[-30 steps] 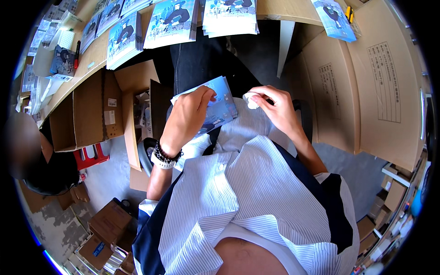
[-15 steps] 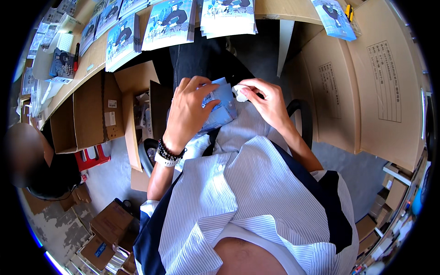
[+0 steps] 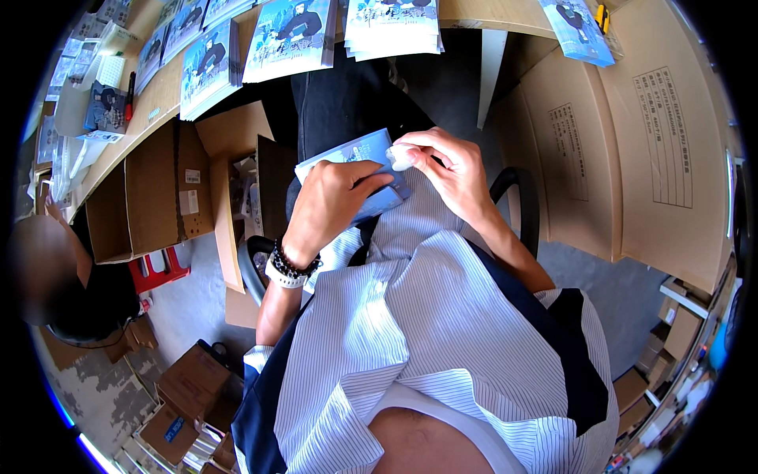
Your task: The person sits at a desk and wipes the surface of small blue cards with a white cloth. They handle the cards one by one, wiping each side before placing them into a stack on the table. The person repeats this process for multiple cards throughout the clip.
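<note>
A blue printed booklet (image 3: 359,148) rests over my lap, its upper part and right side showing. Across its near left side lies my left hand (image 3: 332,197), fingers bent and gripping it, thumb and forefinger reaching over the cover. At the booklet's right edge, my right hand (image 3: 448,170) pinches a small white crumpled wad (image 3: 401,156), perhaps tissue, between thumb and fingertips. The wad sits close to the cover; whether it touches cannot be told. Part of the booklet is hidden under my left hand.
Stacks of similar booklets (image 3: 290,35) line the edge of the wooden desk (image 3: 464,14) ahead. Large cardboard cartons (image 3: 655,134) stand at right. An open carton (image 3: 158,193) sits under the desk at left, near another person (image 3: 103,276) and a red stool (image 3: 162,270).
My left hand has shifted lower on the booklet, uncovering more of its upper left cover. My right hand has moved slightly left with the white wad, nearer the booklet.
</note>
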A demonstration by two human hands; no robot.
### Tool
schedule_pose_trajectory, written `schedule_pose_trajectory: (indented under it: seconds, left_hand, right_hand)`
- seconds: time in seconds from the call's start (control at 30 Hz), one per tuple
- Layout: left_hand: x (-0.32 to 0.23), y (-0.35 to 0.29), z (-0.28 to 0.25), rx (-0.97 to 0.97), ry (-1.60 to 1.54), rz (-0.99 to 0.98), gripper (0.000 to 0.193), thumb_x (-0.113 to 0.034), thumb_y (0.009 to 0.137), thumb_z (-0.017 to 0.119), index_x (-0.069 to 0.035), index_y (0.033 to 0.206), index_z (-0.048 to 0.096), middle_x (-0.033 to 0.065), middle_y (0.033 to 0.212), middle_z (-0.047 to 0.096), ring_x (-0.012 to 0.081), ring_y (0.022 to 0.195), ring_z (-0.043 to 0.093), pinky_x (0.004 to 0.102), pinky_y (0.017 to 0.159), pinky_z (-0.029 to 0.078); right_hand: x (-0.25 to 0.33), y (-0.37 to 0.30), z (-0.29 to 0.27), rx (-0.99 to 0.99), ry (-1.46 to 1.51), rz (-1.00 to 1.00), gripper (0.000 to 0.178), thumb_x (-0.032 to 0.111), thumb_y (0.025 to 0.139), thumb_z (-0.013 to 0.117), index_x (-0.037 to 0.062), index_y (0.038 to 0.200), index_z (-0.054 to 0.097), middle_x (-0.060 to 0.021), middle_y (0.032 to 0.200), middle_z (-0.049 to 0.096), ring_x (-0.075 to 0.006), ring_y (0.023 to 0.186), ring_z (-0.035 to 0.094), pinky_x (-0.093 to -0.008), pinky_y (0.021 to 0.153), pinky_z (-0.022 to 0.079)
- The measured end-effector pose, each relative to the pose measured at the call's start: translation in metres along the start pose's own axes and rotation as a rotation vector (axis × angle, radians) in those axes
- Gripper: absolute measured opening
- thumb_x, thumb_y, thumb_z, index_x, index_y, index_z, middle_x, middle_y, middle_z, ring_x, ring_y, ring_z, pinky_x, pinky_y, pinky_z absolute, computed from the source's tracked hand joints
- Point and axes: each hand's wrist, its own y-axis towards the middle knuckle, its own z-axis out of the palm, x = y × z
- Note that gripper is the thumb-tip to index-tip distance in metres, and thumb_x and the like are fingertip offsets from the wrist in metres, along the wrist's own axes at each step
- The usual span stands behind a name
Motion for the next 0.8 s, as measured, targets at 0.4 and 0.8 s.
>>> schedule_pose_trajectory:
  seconds: [0.4,0.8]
  left_hand:
    - [0.001,-0.003,0.005,-0.108,-0.095,0.03,0.017,-0.016,0.085,0.08,-0.001,0.093,0.078,0.0116,0.079,0.075,0.0159,0.059,0.069,0.0243,0.056,0.052]
    - [0.005,-0.014,0.022,-0.26,-0.146,0.009,0.017,-0.015,0.085,0.079,0.0,0.094,0.078,0.0119,0.071,0.073,0.0158,0.053,0.065,0.0263,0.051,0.048]
  right_hand:
    - [0.01,0.007,-0.008,0.123,-0.256,-0.166,0.02,0.008,0.085,0.076,0.003,0.105,0.074,-0.0078,0.087,0.074,-0.0202,0.077,0.067,-0.0306,0.067,0.057]
    - [0.006,-0.003,-0.004,0.105,-0.264,-0.192,0.021,0.009,0.085,0.077,0.0024,0.104,0.074,-0.0088,0.086,0.073,-0.0202,0.078,0.067,-0.0301,0.066,0.056]
